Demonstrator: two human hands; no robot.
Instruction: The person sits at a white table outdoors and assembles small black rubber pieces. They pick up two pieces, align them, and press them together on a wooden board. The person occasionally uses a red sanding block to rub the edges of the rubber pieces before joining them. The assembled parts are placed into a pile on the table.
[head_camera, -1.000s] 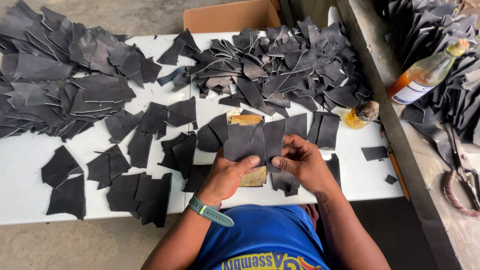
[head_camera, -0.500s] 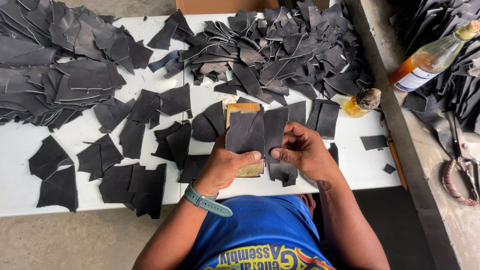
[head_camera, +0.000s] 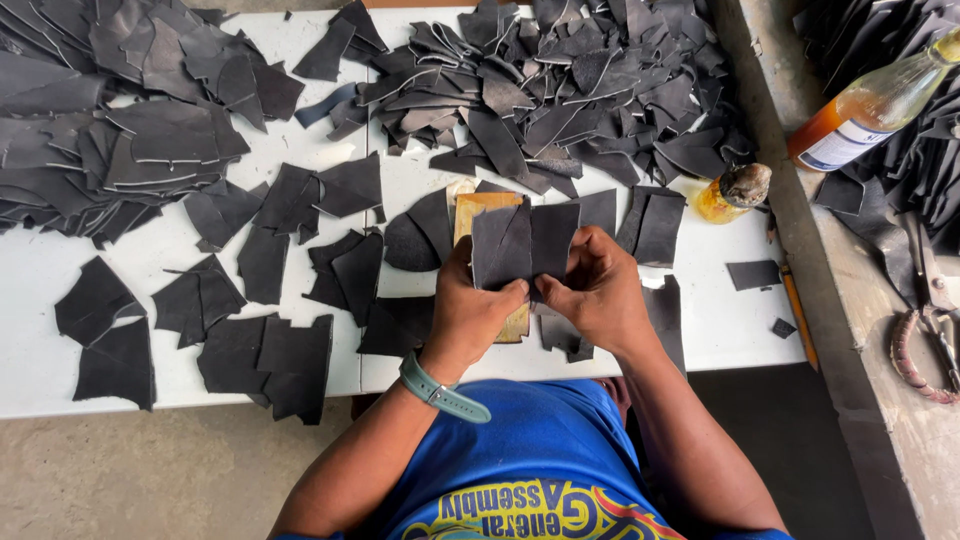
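Both my hands hold two dark leather pieces (head_camera: 525, 243) side by side above a small wooden board (head_camera: 484, 208) on the white table (head_camera: 40, 275). My left hand (head_camera: 468, 312) pinches the lower edge of the left piece. My right hand (head_camera: 598, 292) grips the lower right edge of the other piece. A teal watch band sits on my left wrist. More cut leather pieces (head_camera: 265, 355) lie flat around the board.
Big heaps of dark leather offcuts (head_camera: 560, 95) cover the back of the table. A small yellow glue jar (head_camera: 733, 192) stands at the right edge. On the concrete bench to the right are an orange-capped bottle (head_camera: 868, 108), pincers (head_camera: 925, 330) and more leather.
The view has shifted closer and slightly down. My hands keep hold of the two leather pieces and have pressed them closer together over the board.
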